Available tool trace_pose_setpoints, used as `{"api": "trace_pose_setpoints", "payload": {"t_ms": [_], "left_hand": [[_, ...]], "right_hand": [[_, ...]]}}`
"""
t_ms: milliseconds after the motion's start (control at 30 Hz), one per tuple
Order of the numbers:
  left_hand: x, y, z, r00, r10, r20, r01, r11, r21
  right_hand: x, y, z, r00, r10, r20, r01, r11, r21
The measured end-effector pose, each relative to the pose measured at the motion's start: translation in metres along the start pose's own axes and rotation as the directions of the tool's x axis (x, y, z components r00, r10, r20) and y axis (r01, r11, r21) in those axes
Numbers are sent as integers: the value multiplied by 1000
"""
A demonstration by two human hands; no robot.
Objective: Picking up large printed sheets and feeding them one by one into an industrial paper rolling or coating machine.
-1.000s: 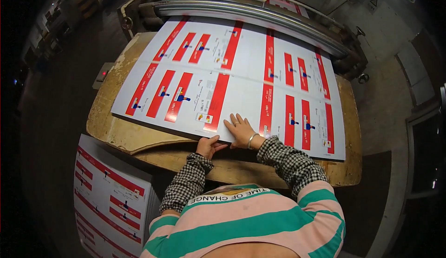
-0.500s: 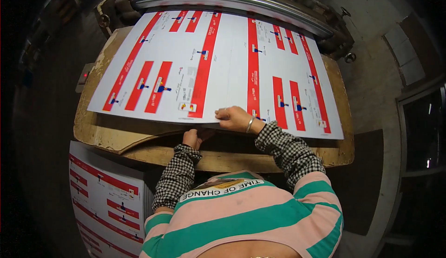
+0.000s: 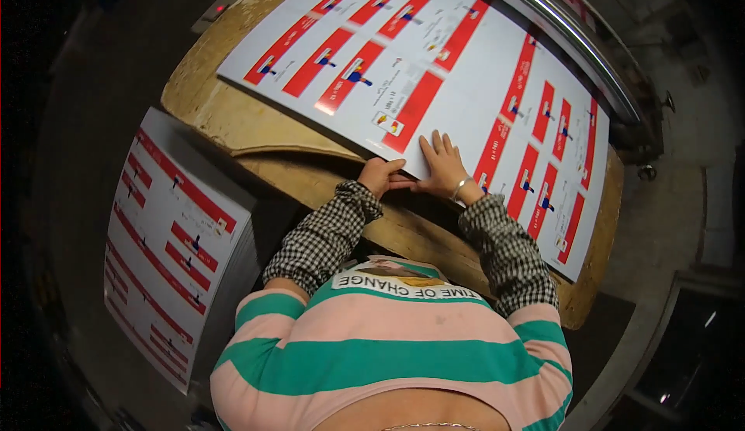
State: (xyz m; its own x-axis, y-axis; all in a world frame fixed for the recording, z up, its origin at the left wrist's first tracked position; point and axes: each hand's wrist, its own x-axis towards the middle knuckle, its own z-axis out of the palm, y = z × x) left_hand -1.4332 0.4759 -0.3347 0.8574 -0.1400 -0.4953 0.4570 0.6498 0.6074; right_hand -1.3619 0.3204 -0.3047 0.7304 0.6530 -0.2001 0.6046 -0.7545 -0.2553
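A large white printed sheet (image 3: 466, 82) with red bands lies on a worn wooden table (image 3: 272, 140), apparently on top of others, since its near edge looks thick. At the middle of that edge, my left hand (image 3: 379, 176) is closed, thumb on the edge and the other fingers partly hidden below. Just right of it, my right hand (image 3: 442, 166) rests on the sheet with its fingers spread and pointing away from me. The thumb of my right hand is close to my left hand.
A metal roller (image 3: 574, 39) runs across the far right end of the table. On the lower left stands a tall stack of similar printed sheets (image 3: 167, 252). A small box with a red light (image 3: 216, 10) sits beside the table's far left side.
My right hand has gone from pinching the near edge to lying spread on the sheet. My left hand has come up from below to the edge. The whole view has turned.
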Motion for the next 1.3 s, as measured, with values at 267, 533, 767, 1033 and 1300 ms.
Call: {"api": "trace_pose_setpoints", "payload": {"t_ms": [267,533,767,1033,1300], "left_hand": [[0,2,-2,993,-68,96,63,996,57],[-2,-5,2,995,-57,-79,58,998,18],[0,-5,-4,999,-41,-28,43,998,41],[5,-2,-5,1000,-22,-21,22,1000,7],[-14,11,2,994,-86,72,82,995,49]], "right_hand": [[-8,25,-59,996,56,65,-83,825,559],[-31,5,-26,993,7,-118,71,766,639],[-1,34,-16,998,8,60,-41,816,576],[-4,-8,1,985,-58,-165,43,995,-89],[-4,13,-45,970,-103,222,41,962,269]]}}
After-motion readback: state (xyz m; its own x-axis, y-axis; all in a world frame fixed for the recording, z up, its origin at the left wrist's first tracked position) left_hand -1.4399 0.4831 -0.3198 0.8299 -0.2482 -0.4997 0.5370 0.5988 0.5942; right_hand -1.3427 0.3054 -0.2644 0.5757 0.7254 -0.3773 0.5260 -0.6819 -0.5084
